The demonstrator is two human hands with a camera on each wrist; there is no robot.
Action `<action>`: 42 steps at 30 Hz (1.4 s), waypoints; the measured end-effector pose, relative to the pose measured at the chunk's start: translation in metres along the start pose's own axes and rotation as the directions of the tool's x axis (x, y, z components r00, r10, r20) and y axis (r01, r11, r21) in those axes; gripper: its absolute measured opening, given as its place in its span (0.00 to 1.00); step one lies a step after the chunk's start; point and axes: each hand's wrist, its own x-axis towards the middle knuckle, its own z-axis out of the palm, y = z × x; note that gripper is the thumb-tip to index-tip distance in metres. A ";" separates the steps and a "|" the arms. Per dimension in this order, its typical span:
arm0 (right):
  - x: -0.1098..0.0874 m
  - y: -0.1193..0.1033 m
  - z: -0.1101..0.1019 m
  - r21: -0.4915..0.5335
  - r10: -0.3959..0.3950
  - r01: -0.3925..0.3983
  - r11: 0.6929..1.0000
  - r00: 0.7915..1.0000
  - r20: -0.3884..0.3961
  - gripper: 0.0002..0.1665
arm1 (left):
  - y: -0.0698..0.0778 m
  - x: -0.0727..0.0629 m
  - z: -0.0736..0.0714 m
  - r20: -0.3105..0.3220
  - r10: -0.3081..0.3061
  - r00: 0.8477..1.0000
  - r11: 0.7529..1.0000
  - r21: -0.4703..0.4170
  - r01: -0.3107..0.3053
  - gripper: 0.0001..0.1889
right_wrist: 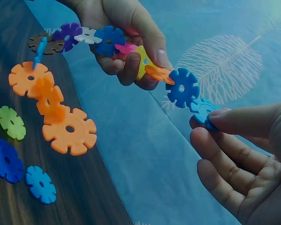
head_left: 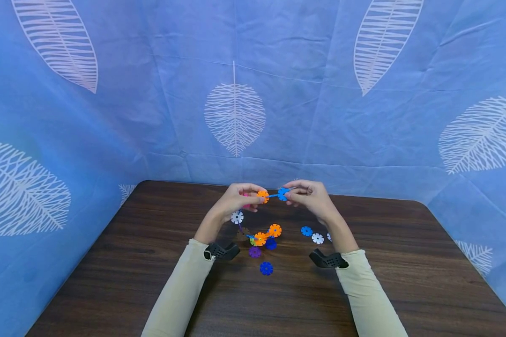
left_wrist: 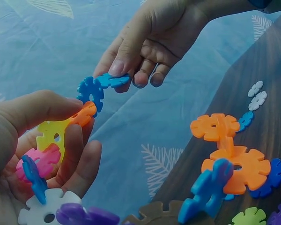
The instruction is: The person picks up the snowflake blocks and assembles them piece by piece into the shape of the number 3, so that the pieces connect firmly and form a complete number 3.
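Note:
My left hand pinches an orange notched building disc in a chain of interlocking plastic snowflake discs. Beside it in the chain stands a blue disc, slotted into a lighter blue disc. That last one is pinched between the thumb and fingers of my right hand. Past my left fingers the chain runs through a yellow disc, a pink disc, a white disc and a purple disc. Its far end curves down to linked orange discs.
On the dark wooden table lie loose discs: dark blue, purple and light green. To the right are a blue disc and a white disc. A blue leaf-patterned cloth hangs behind the table.

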 end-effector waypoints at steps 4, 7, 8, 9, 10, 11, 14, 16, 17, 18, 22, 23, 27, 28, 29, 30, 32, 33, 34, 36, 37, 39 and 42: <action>0.000 -0.001 0.001 0.012 0.007 -0.007 1.000 1.000 -0.001 0.17 | 0.000 0.000 0.000 -0.004 -0.003 1.000 1.000 -0.002 0.003 0.16; 0.000 0.001 0.001 0.010 0.009 -0.009 1.000 1.000 0.002 0.18 | 0.000 0.001 0.000 -0.005 -0.007 1.000 1.000 -0.003 0.007 0.16; 0.000 0.001 0.001 0.009 0.009 -0.009 1.000 1.000 0.004 0.18 | -0.001 0.001 0.000 -0.006 -0.009 1.000 1.000 -0.003 0.009 0.16; -0.001 0.001 0.001 0.008 0.008 -0.008 1.000 1.000 0.005 0.18 | -0.001 0.001 0.000 -0.006 -0.009 1.000 1.000 -0.003 0.009 0.16; -0.001 0.001 0.001 0.006 0.007 -0.007 1.000 1.000 0.006 0.18 | -0.001 0.001 0.000 -0.007 -0.010 1.000 1.000 -0.003 0.010 0.16; -0.001 0.001 0.001 0.006 0.007 -0.007 1.000 1.000 0.007 0.17 | -0.001 0.001 0.000 -0.007 -0.011 1.000 1.000 -0.003 0.011 0.16; -0.001 0.000 0.001 0.009 0.007 -0.007 1.000 1.000 0.012 0.17 | 0.000 0.000 0.000 -0.003 -0.011 1.000 1.000 -0.005 0.011 0.16; -0.001 0.000 0.001 0.006 0.006 -0.006 1.000 1.000 0.017 0.17 | 0.000 0.000 0.001 0.000 -0.013 1.000 1.000 -0.006 0.013 0.15; -0.001 0.000 0.001 0.005 0.004 -0.004 1.000 1.000 0.022 0.17 | 0.000 0.000 0.001 0.004 -0.014 1.000 1.000 -0.007 0.014 0.15; -0.002 0.000 0.002 0.003 0.002 -0.002 1.000 1.000 0.024 0.17 | -0.001 0.000 0.001 0.005 -0.016 1.000 1.000 -0.007 0.016 0.15; -0.002 0.000 0.002 -0.015 -0.006 0.007 1.000 0.999 0.031 0.17 | -0.001 0.000 0.002 0.010 -0.024 1.000 1.000 -0.004 0.024 0.15; -0.002 0.000 0.002 -0.017 -0.008 0.009 1.000 0.999 0.033 0.17 | -0.001 0.000 0.002 0.013 -0.027 1.000 1.000 -0.002 0.027 0.15; -0.003 0.000 0.002 -0.029 -0.025 0.026 0.999 0.999 0.046 0.16 | -0.001 -0.001 0.002 0.024 -0.041 0.999 0.999 0.006 0.041 0.15; -0.003 0.000 0.002 -0.031 -0.032 0.033 0.999 0.998 0.051 0.16 | -0.001 -0.001 0.002 0.027 -0.043 0.999 0.999 0.007 0.043 0.15; -0.003 0.000 0.002 -0.031 -0.039 0.041 0.999 0.998 0.055 0.16 | -0.001 -0.001 0.002 0.028 -0.045 0.999 0.999 0.007 0.045 0.15; -0.003 -0.001 0.002 -0.033 -0.044 0.046 0.998 0.997 0.056 0.16 | 0.000 -0.001 0.002 0.027 -0.045 0.999 0.999 0.008 0.044 0.15; -0.003 -0.001 0.002 -0.034 -0.052 0.054 0.998 0.997 0.055 0.16 | 0.000 -0.001 0.002 0.024 -0.042 0.999 0.999 0.008 0.042 0.15; -0.003 -0.001 0.002 -0.034 -0.055 0.056 0.998 0.997 0.053 0.16 | 0.000 -0.001 0.002 0.022 -0.041 0.999 0.999 0.009 0.041 0.15; -0.003 -0.001 0.002 -0.035 -0.059 0.061 0.998 0.997 0.051 0.16 | 0.000 -0.001 0.003 0.021 -0.039 0.999 0.999 0.008 0.039 0.15; -0.003 -0.001 0.002 -0.041 -0.063 0.065 0.997 0.997 0.043 0.16 | 0.000 0.000 0.003 0.016 -0.037 0.999 0.999 0.007 0.037 0.15; -0.003 -0.001 0.002 -0.043 -0.067 0.069 0.997 0.997 0.039 0.15 | 0.000 0.000 0.003 0.015 -0.037 0.999 0.999 0.006 0.037 0.15; -0.003 0.000 0.002 -0.053 -0.078 0.080 0.995 0.996 0.037 0.15 | -0.001 0.000 0.003 0.013 -0.035 0.999 0.999 0.005 0.035 0.15; -0.002 0.000 0.003 -0.056 -0.086 0.088 0.995 0.996 0.033 0.15 | -0.001 0.000 0.003 0.009 -0.030 1.000 1.000 0.007 0.030 0.15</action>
